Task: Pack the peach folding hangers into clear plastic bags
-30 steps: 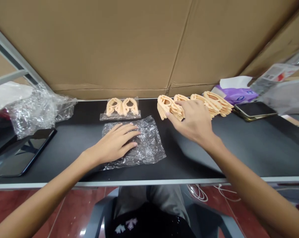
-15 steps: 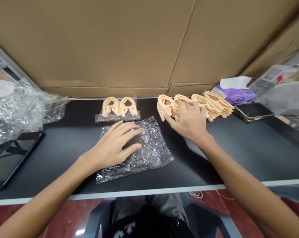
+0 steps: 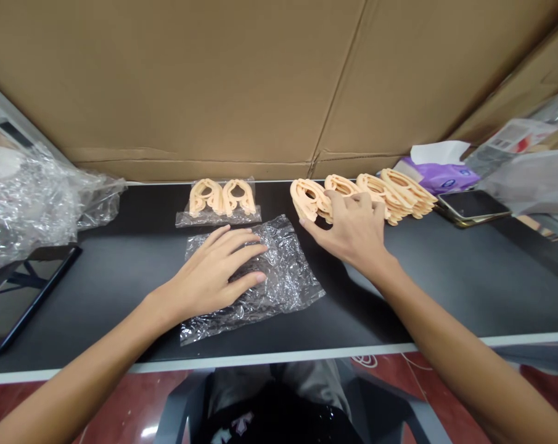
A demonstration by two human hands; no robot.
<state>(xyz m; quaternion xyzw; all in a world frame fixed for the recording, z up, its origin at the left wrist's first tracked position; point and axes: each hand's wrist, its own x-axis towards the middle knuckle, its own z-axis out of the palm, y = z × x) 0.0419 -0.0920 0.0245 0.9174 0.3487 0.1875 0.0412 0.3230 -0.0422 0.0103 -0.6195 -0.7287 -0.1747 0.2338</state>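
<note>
My left hand (image 3: 214,271) lies flat, fingers spread, on a crumpled clear plastic bag (image 3: 283,271) on the dark table. Just beyond it, two beige folding hangers (image 3: 238,197) lie side by side in clear wrapping. Farther right, several loose beige folding hangers (image 3: 403,194) overlap in a row of stacks. My right hand (image 3: 352,228) reaches over this row, with its thumb and curled fingers around the leftmost folding hanger (image 3: 304,200). The fingertips are partly hidden behind the hand, so how many pieces they hold I cannot tell.
A dark tablet-like device (image 3: 22,296) lies at the left, beside a heap of clear plastic bags (image 3: 52,197). A purple tissue pack (image 3: 440,172) and a phone (image 3: 475,205) are at the right. Cardboard (image 3: 190,86) stands along the table's back edge.
My right thumb has slid slightly left along the leftmost folding hanger, which has turned and shifted a little left. My left hand stays on the plastic bag.
</note>
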